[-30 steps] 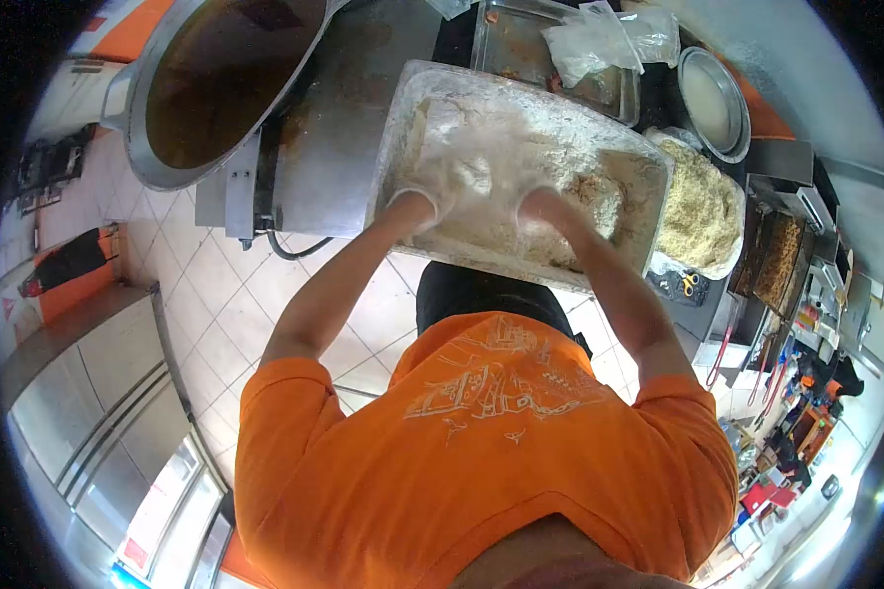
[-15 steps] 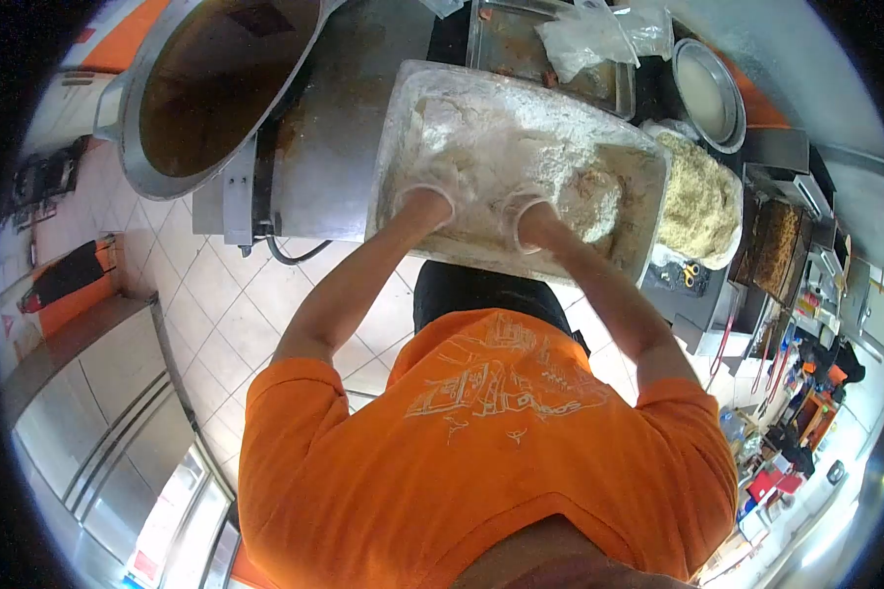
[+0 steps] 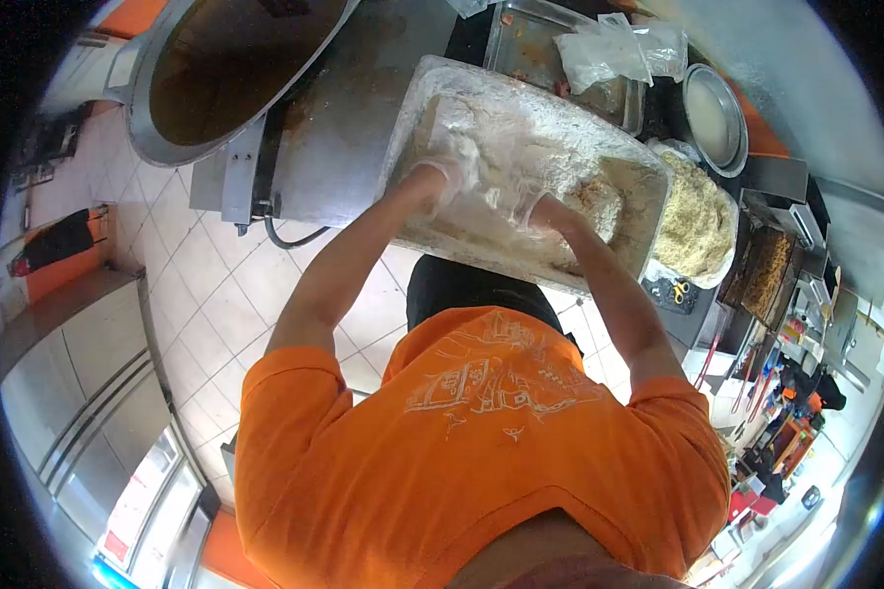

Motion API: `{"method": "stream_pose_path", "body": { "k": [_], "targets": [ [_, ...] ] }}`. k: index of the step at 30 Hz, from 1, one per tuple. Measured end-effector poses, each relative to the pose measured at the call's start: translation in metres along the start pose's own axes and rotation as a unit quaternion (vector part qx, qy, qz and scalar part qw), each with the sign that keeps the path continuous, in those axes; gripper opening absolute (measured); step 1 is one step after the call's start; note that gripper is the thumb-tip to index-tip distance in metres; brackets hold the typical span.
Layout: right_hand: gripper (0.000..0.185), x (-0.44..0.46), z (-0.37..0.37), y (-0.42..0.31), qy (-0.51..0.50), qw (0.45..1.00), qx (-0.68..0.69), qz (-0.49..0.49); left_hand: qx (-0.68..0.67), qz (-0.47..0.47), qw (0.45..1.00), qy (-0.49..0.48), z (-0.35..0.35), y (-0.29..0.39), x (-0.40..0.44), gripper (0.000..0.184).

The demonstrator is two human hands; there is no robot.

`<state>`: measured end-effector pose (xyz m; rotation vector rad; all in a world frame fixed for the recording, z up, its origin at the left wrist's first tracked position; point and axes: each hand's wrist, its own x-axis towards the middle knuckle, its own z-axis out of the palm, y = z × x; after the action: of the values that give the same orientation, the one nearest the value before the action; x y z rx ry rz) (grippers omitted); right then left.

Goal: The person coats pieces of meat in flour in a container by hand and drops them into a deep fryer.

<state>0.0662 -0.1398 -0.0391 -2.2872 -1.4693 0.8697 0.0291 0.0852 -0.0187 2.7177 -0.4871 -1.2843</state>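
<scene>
A large rectangular tub [image 3: 648, 231] holds white flour [image 3: 560, 137], which is heaped along its far side. My left hand [image 3: 447, 175], in a clear plastic glove, is inside the tub at the left, in the flour. To its right my right hand [image 3: 532, 208], gloved the same way, is down in the flour near a lumpy, flour-dusted mound [image 3: 597, 204]. Motion and flour blur both sets of fingers, so what they hold, if anything, cannot be made out.
A big pot of brown liquid [image 3: 231, 74] stands at the upper left. Behind the tub is a metal tray [image 3: 525, 44] with plastic bags [image 3: 609, 54]. On the right are a bowl of pale liquid [image 3: 712, 118], a heap of yellowish crumbs [image 3: 697, 216] and yellow-handled scissors [image 3: 680, 292].
Both hands have shifted within the tub, the left one a little upward and the right slightly to the right. Flour between them has been stirred, and the camera view has tilted slightly.
</scene>
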Motion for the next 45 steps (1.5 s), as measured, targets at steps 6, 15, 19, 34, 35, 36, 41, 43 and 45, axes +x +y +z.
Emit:
{"method": "stream_pose_path", "body": {
  "k": [6,15,19,34,35,36,41,43,45],
  "targets": [
    [0.041,0.0,-0.051,-0.04,-0.028,0.99,0.121,0.06,-0.313,-0.109,0.86,0.388,0.02,-0.01,-0.021,0.061],
    [0.035,0.073,0.023,-0.009,0.155,0.983,-0.068,0.068,-0.056,-0.029,0.996,0.07,0.02,0.018,0.008,0.043],
    [0.036,0.03,-0.039,-0.013,-0.033,0.977,0.18,0.108,-0.038,0.088,0.986,0.134,0.019,0.014,-0.004,0.034],
    [0.033,-0.016,0.063,0.019,0.099,0.42,0.896,0.103,-0.929,0.131,0.344,-0.032,0.043,0.07,0.033,0.028],
    [0.033,-0.014,0.057,0.019,0.1,0.419,0.897,0.102,-0.929,0.13,0.345,-0.033,0.04,0.073,0.031,0.028],
    [0.035,-0.012,0.051,0.018,0.091,0.416,0.891,0.158,-0.915,0.175,0.363,-0.004,0.038,0.075,0.029,0.028],
    [0.038,-0.011,0.012,-0.015,0.165,0.618,0.751,0.164,-0.858,0.149,0.481,0.099,0.021,0.079,0.011,0.035],
    [0.036,-0.009,0.024,0.006,0.241,0.961,0.139,0.0,-0.871,0.157,0.454,0.109,0.042,0.064,0.035,0.037],
    [0.035,-0.022,-0.005,-0.013,0.216,0.949,0.228,0.012,-0.73,0.124,0.66,0.127,0.048,0.034,0.026,0.038]
  ]
}}
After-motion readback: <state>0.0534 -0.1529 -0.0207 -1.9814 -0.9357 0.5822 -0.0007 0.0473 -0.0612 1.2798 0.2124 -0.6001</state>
